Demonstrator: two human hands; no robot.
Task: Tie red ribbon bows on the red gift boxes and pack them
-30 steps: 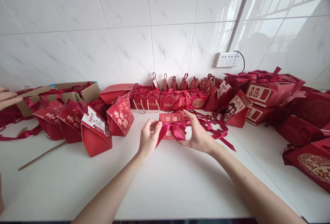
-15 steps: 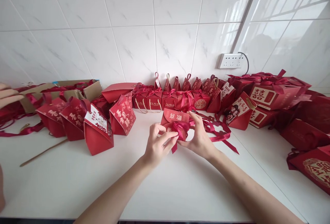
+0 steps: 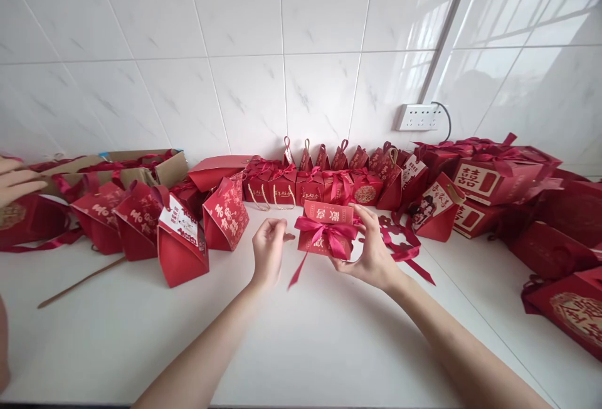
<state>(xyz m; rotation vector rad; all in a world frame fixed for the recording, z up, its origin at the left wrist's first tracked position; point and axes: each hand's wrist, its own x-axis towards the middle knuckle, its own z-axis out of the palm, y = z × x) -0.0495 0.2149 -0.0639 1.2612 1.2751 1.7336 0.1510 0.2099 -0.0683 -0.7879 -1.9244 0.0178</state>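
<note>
A small red gift box (image 3: 316, 247) with gold lettering carries a dark red ribbon bow (image 3: 332, 233) across its front. My right hand (image 3: 371, 249) grips the box along its right side, thumb below and fingers at the top edge. Just left of the box, my left hand (image 3: 269, 249) is closed with its fingers curled in, apart from the bow; nothing shows in it. One ribbon tail hangs down from the bow between that hand and the box. Loose dark red ribbon (image 3: 408, 251) lies on the white table behind my right hand.
Several red gift boxes (image 3: 182, 258) stand at left, near a cardboard carton (image 3: 170, 169) and a thin brown strip (image 3: 79, 283). More boxes line the tiled wall. Stacked boxes (image 3: 501, 177) fill the right side, below a power strip (image 3: 418, 117). Another person's hand (image 3: 19, 180) reaches in at left.
My left hand has come off the bow and moved left. The box now faces me more, with its bow spread wider. At far left, a red box now shows below the other person's hand.
</note>
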